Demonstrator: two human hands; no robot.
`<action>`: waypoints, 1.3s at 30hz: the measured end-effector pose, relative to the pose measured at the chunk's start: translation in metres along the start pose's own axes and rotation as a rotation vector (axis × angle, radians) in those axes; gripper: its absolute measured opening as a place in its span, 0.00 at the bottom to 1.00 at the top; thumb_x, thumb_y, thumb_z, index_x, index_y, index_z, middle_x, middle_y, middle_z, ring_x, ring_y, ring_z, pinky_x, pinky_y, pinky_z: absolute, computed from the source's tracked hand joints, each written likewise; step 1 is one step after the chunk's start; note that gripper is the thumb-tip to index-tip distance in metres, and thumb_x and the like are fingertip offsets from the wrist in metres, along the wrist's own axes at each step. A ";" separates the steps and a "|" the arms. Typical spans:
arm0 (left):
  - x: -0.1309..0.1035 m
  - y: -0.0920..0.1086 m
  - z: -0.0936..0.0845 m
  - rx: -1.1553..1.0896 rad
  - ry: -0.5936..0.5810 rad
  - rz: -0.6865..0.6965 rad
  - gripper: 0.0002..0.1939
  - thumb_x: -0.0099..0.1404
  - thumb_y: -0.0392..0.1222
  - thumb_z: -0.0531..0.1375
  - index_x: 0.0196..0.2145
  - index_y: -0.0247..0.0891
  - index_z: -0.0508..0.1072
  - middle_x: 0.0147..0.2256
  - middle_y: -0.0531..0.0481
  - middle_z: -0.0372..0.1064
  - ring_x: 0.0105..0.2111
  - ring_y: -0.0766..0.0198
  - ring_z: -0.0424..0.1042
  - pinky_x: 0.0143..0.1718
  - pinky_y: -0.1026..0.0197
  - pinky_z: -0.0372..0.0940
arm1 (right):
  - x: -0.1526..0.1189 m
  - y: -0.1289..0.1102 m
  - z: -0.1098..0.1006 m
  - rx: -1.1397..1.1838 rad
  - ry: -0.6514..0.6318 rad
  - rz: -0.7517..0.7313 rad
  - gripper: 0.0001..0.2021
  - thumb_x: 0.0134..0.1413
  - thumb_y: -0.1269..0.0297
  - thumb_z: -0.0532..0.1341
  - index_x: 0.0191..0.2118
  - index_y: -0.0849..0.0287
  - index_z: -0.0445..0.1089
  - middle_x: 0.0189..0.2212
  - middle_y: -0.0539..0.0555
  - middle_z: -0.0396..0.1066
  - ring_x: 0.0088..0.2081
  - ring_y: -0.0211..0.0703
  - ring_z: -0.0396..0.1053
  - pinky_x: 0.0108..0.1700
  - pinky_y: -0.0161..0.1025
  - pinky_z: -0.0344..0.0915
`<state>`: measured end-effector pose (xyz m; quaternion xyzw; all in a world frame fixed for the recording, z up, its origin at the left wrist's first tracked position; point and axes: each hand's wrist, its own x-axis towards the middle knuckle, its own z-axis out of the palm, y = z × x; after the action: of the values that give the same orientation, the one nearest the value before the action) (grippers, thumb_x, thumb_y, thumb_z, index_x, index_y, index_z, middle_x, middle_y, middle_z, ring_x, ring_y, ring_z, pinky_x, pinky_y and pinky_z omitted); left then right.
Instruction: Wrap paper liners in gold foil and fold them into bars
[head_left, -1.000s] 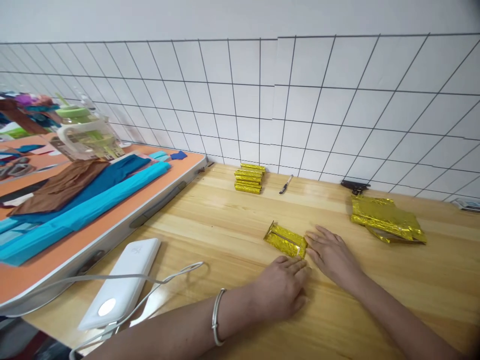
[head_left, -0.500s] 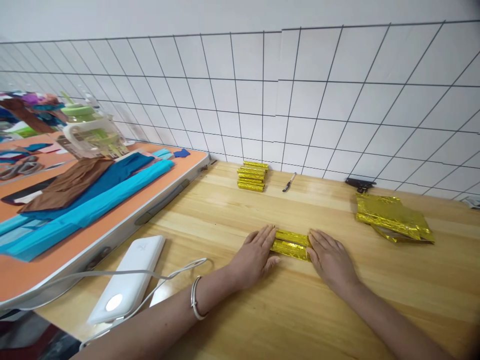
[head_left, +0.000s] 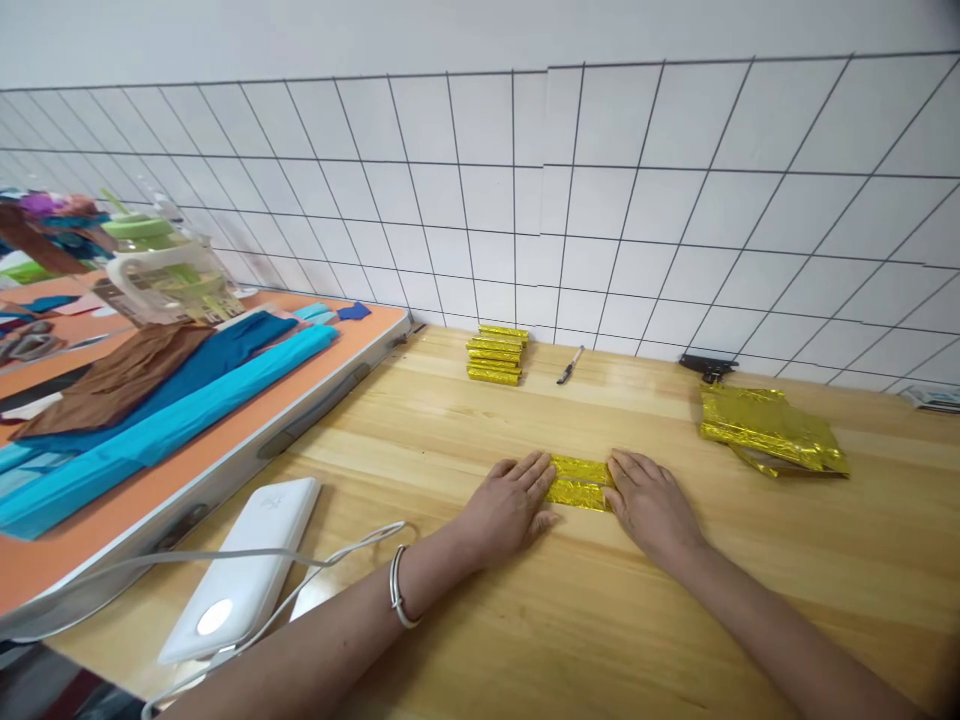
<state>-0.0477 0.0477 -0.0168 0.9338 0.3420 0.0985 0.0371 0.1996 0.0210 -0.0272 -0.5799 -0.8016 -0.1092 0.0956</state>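
A folded piece of gold foil (head_left: 579, 484) lies on the wooden table, with a lengthwise seam between its two folded halves. Across its left end lie the straight fingers of my left hand (head_left: 510, 505), pressing down, while the thumb rests on the wood just in front. My right hand (head_left: 652, 510) lies over the right end, fingers stretched and thumb against the foil's edge. Neither hand is wrapped around the foil. Behind it, near the wall, is a row of narrow folded gold foil strips (head_left: 496, 357). More foil sheets (head_left: 772, 430) are stacked at the right.
A pen (head_left: 570, 366) and a black clip (head_left: 707, 366) lie near the gridded wall (head_left: 600, 200). At left are a white power bank (head_left: 244, 570) with a cable, and an orange board (head_left: 375, 322) bearing blue and brown cloth (head_left: 112, 385) and a green-lidded jug (head_left: 161, 255).
The view has shifted slightly to the right. Both hands stay on the foil's ends, and the dark gap between its two folded halves has narrowed to a thin seam as they lie flatter.
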 end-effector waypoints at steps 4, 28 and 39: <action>0.001 -0.004 -0.002 -0.034 0.004 0.022 0.26 0.68 0.50 0.44 0.60 0.37 0.51 0.60 0.43 0.49 0.61 0.57 0.47 0.56 0.51 0.48 | 0.000 -0.003 0.001 0.036 0.041 -0.018 0.17 0.58 0.65 0.52 0.51 0.63 0.65 0.49 0.62 0.66 0.50 0.50 0.60 0.50 0.48 0.58; 0.009 -0.036 -0.009 -0.152 -0.036 0.164 0.24 0.66 0.46 0.49 0.59 0.46 0.53 0.59 0.47 0.53 0.60 0.59 0.50 0.53 0.53 0.51 | -0.011 0.016 -0.019 0.168 -0.173 -0.121 0.27 0.56 0.52 0.51 0.60 0.54 0.54 0.59 0.54 0.55 0.56 0.48 0.55 0.53 0.48 0.55; 0.010 -0.050 -0.003 -0.210 0.020 0.268 0.15 0.67 0.45 0.49 0.49 0.39 0.61 0.56 0.42 0.57 0.58 0.59 0.53 0.53 0.54 0.53 | -0.013 0.013 -0.012 0.226 -0.095 -0.077 0.29 0.53 0.55 0.56 0.58 0.61 0.54 0.53 0.61 0.62 0.53 0.50 0.57 0.53 0.49 0.57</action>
<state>-0.0728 0.0921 -0.0193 0.9610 0.2027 0.1470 0.1178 0.2163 0.0099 -0.0187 -0.5386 -0.8342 0.0060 0.1181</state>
